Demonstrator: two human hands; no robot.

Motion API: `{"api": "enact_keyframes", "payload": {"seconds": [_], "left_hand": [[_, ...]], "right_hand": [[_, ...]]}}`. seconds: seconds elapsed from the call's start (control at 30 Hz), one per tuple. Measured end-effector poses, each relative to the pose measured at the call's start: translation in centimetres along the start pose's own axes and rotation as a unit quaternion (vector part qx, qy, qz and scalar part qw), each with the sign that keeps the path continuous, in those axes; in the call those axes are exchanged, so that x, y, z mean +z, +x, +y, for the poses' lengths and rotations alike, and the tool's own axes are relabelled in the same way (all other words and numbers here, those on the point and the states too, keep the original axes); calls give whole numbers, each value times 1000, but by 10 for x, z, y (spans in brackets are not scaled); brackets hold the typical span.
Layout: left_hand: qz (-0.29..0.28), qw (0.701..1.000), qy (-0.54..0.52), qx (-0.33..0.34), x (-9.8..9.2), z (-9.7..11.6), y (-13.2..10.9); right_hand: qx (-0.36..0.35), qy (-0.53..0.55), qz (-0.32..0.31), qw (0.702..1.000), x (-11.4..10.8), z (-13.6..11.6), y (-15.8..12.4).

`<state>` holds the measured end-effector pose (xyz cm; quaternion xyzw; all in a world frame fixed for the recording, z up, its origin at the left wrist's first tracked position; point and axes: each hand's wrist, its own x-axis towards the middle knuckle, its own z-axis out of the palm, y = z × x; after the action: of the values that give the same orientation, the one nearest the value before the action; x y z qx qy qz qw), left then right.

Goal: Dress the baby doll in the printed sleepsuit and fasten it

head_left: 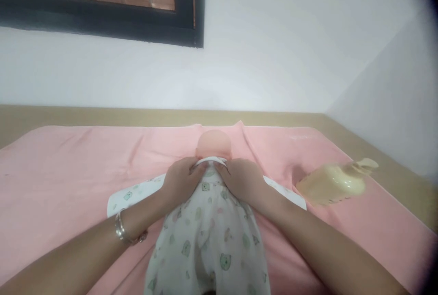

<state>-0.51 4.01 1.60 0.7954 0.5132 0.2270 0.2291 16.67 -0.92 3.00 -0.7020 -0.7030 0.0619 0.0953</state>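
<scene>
A baby doll lies on its back on a pink blanket, its bare head pointing away from me. It wears a white romper printed with small animals. My left hand and my right hand rest on the doll's chest, one on each side of the neck. Both have their fingers curled onto the romper's white collar just below the chin. A bracelet sits on my left wrist. The doll's sleeves spread out to both sides under my forearms.
A pale yellow bottle with a pump top lies on its side on the blanket to the right of the doll. The blanket covers a tan surface set against white walls. A dark-framed window is at upper left.
</scene>
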Motion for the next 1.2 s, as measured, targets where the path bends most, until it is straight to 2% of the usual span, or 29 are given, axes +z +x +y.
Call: {"api": "enact_keyframes", "payload": {"seconds": [0.37,0.7,1.2], "left_hand": [[-5,1000,5,-5,-3,1,1],[-6,1000,14,-2,-2,1,1],[-3,1000,4,9,-4,3,0]], "right_hand": [[-15,27,7,999,0,0,0],[-4,4,-10,1000,1,0,1],[-10,-11,6,1000,1,-1,0]]}}
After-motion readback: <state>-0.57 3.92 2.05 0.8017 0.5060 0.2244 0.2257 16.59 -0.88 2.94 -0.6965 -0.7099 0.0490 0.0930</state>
